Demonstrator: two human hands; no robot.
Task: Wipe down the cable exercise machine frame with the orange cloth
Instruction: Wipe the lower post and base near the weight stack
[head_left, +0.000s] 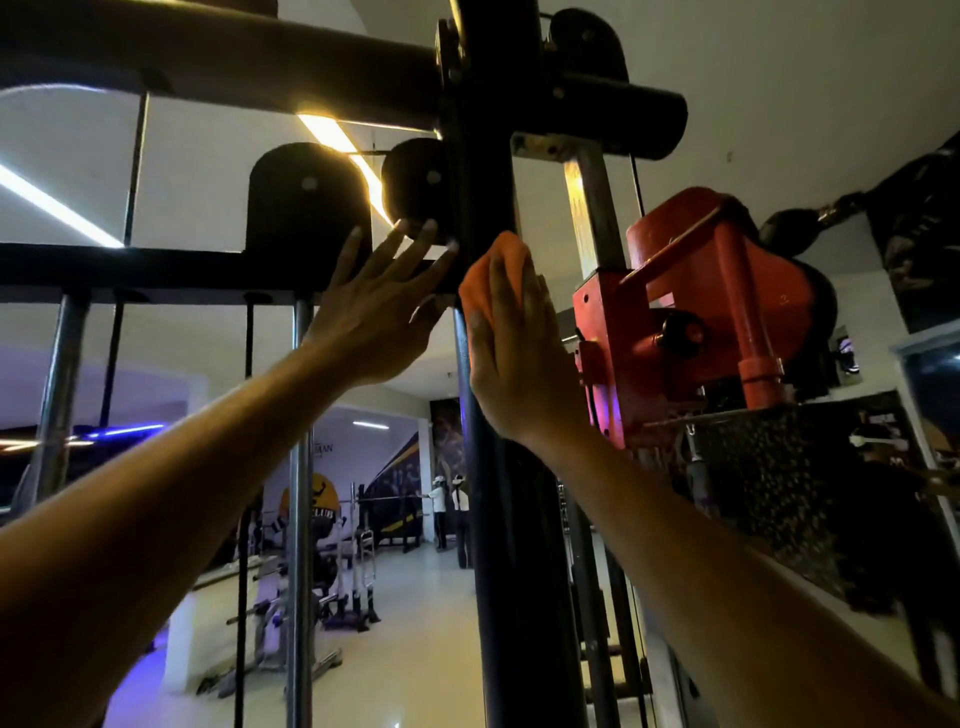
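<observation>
Pressing orange cloth flat on black post, right hand | left hand splayed on crossbar

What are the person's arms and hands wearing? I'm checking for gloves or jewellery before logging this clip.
Nothing shows: the left hand and right hand are bare, with no gloves, rings or watch. Both forearms are bare as far as the picture's edge; no sleeve shows.
</observation>
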